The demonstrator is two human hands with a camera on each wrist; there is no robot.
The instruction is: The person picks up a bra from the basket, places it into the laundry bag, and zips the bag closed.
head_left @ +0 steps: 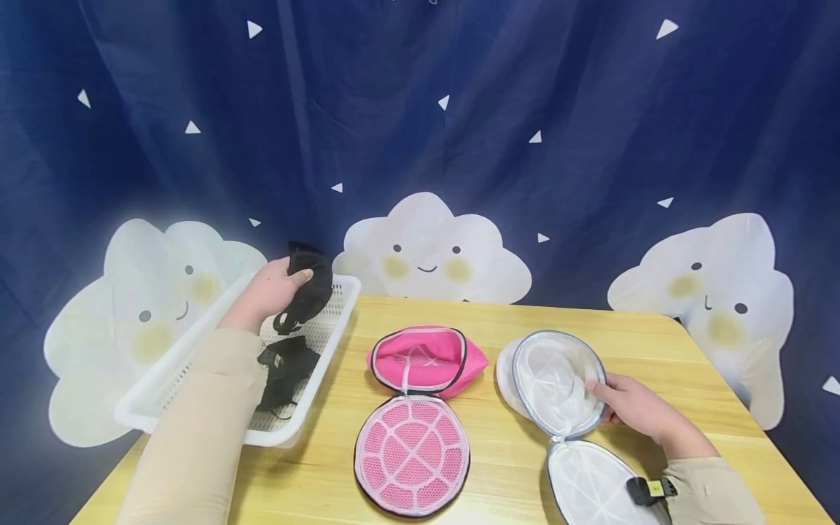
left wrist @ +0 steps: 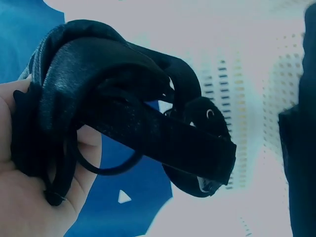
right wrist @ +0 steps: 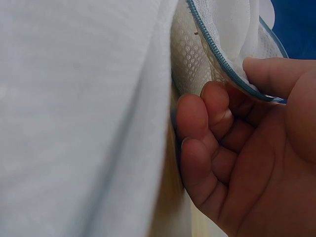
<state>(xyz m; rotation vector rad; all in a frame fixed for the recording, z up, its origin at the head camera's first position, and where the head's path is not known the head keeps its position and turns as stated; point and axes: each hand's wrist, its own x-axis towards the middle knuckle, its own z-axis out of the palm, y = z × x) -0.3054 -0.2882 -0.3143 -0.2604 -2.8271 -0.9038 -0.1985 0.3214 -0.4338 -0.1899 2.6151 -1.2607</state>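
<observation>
My left hand holds up a black bra over the far part of the white basket, thumb on the near side. Its molded cup and dangling straps show in the left wrist view. Below it, another black garment lies in the basket. With its thumb inside and fingers outside, my right hand pinches the zippered rim of a white mesh laundry bag. That bag stands unzipped, its round lid folded down toward me.
Between the basket and the white bag, a pink mesh laundry bag sits unzipped, its round lid flat on the wooden table. A dark blue curtain with cloud faces hangs behind the table.
</observation>
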